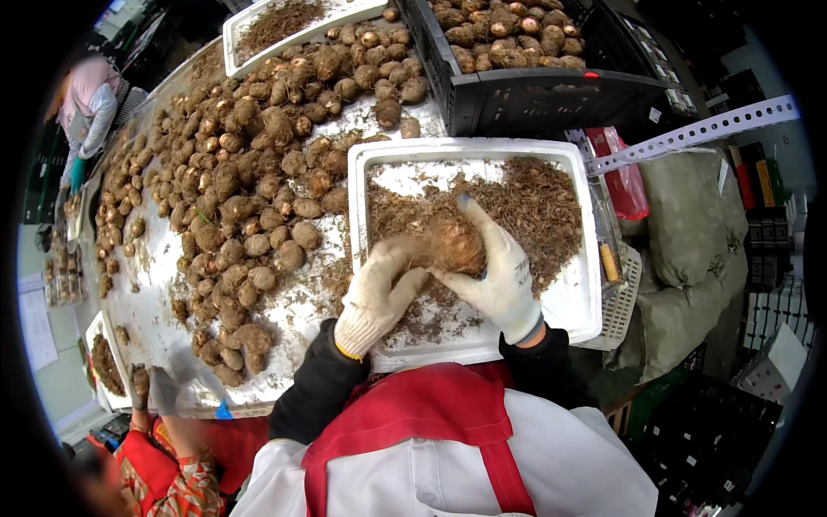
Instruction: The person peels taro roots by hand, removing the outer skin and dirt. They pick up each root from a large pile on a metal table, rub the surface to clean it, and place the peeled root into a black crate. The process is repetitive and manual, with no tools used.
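A hairy brown taro corm [457,246] is in my right hand [498,274], with the gloved fingers and thumb closed around its right and near sides. On the corm's left is my left hand [379,297], curled close against it. Its fingertips are smeared by motion, so their grip is hard to read. White knitted gloves cover both hands. Below them is a white foam tray [587,297], its bottom strewn with brown fibres and peelings [547,215].
Left of the tray, a big heap of taro corms [258,185] covers the table [155,293]. A black crate [534,103] of corms stands at the far side, beside another foam tray [231,43]. Sacks [689,233] are on the right. Two other people work at the left.
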`<act>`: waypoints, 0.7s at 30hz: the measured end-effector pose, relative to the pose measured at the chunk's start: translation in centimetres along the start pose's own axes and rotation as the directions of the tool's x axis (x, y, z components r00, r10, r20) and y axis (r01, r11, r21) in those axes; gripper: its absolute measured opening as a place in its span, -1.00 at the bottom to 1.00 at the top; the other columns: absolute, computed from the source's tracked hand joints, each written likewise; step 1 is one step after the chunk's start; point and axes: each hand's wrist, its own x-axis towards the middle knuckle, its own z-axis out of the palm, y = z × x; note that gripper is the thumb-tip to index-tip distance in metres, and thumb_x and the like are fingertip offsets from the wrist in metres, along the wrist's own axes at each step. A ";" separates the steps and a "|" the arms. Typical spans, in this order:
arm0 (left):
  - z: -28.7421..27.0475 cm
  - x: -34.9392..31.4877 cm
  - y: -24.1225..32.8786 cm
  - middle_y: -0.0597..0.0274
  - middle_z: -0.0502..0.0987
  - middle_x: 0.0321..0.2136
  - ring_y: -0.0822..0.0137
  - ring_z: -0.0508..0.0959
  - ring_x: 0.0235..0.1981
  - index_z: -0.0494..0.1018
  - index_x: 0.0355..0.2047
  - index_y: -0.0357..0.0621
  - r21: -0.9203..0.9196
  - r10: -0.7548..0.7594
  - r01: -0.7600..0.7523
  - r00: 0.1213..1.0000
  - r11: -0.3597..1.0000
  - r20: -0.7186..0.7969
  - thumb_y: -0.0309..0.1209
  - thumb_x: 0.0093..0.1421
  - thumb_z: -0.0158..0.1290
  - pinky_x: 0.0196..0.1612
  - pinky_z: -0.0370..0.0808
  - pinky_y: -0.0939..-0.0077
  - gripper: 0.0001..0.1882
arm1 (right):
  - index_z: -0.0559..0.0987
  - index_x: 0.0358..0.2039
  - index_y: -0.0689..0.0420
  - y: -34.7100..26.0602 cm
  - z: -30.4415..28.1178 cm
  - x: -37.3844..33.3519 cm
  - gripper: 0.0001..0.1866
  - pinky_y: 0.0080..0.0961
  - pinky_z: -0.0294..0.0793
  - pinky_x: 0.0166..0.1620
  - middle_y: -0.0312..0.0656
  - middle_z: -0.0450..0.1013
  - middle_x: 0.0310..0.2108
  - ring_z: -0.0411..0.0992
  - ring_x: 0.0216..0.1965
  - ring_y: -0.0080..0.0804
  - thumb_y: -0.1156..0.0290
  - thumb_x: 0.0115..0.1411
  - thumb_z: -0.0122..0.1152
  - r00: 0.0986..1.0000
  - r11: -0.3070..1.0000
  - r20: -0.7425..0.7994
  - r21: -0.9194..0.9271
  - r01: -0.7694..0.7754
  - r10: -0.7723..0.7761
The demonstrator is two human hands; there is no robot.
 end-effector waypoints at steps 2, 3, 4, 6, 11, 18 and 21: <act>0.1 1.2 0.2 0.00 0.51 -0.06 0.22 0.59 -0.15 0.48 0.02 -0.32 -0.233 -0.056 0.027 0.992 0.972 -0.116 -0.48 0.31 0.05 -0.06 0.54 0.45 -0.71 | 0.33 0.32 0.16 -0.3 0.2 -0.5 -0.07 -0.21 0.48 0.13 0.06 0.50 0.04 0.49 0.04 0.02 0.31 -0.10 0.52 1.000 1.000 0.016 0.017 -0.005 0.004; -0.5 1.3 1.0 -0.03 0.52 -0.06 0.18 0.60 -0.15 0.47 -0.01 -0.32 -0.295 -0.106 0.072 0.989 0.953 -0.100 -0.48 0.29 0.07 -0.07 0.55 0.41 -0.72 | 0.33 0.32 0.15 -0.2 0.2 -0.8 -0.06 -0.21 0.48 0.12 0.05 0.50 0.03 0.49 0.03 0.02 0.32 -0.11 0.52 1.000 1.000 0.030 0.017 0.002 -0.003; -1.4 1.5 2.3 -0.06 0.52 -0.05 0.14 0.61 -0.15 0.47 -0.03 -0.32 -0.354 -0.153 0.114 0.985 0.928 -0.084 -0.47 0.27 0.10 -0.09 0.56 0.38 -0.72 | 0.33 0.33 0.15 -0.2 0.3 -1.1 -0.05 -0.21 0.48 0.11 0.05 0.50 0.03 0.49 0.02 0.02 0.33 -0.12 0.52 0.999 1.000 0.040 0.017 0.009 -0.009; -1.9 1.9 2.7 -0.09 0.54 -0.10 0.12 0.62 -0.17 0.46 -0.07 -0.33 -0.218 -0.132 0.133 0.991 0.967 0.017 -0.48 0.28 0.10 -0.14 0.56 0.34 -0.75 | 0.32 0.33 0.14 -0.3 0.8 -1.7 -0.04 -0.19 0.48 0.12 0.04 0.51 0.02 0.50 0.02 0.01 0.34 -0.14 0.53 0.998 1.000 0.067 0.000 -0.010 0.010; -0.5 1.6 1.2 0.03 0.50 -0.30 0.28 0.51 -0.29 0.42 -0.09 -0.32 -0.102 0.175 -0.176 0.984 0.979 -0.013 -0.52 0.35 0.00 -0.25 0.50 0.39 -0.84 | 0.33 0.33 0.12 0.2 0.6 -2.9 -0.01 -0.18 0.49 0.10 -0.01 0.53 -0.02 0.51 -0.01 -0.01 0.36 -0.18 0.55 0.996 0.999 0.085 -0.011 -0.038 0.039; 0.8 0.8 -1.1 0.14 0.47 -0.38 0.35 0.49 -0.38 0.41 -0.18 -0.29 -0.049 -0.074 0.080 0.991 0.996 0.109 -0.52 0.37 -0.03 -0.33 0.46 0.45 -0.91 | 0.38 0.31 0.07 -0.7 -1.3 -4.9 -0.01 -0.21 0.53 -0.09 -0.12 0.52 -0.19 0.51 -0.17 -0.11 0.37 -0.23 0.57 0.987 0.989 0.098 -0.061 0.137 -0.131; -0.5 1.0 1.7 0.23 0.47 -0.32 0.47 0.45 -0.32 0.40 -0.14 -0.24 -0.440 -0.233 0.270 0.963 0.857 0.137 -0.55 0.36 -0.03 -0.28 0.45 0.56 -0.91 | 0.36 0.32 0.08 -0.1 -1.6 -5.1 -0.01 -0.22 0.52 -0.12 -0.13 0.51 -0.21 0.49 -0.20 -0.13 0.35 -0.21 0.57 0.989 0.982 0.110 -0.148 0.114 -0.098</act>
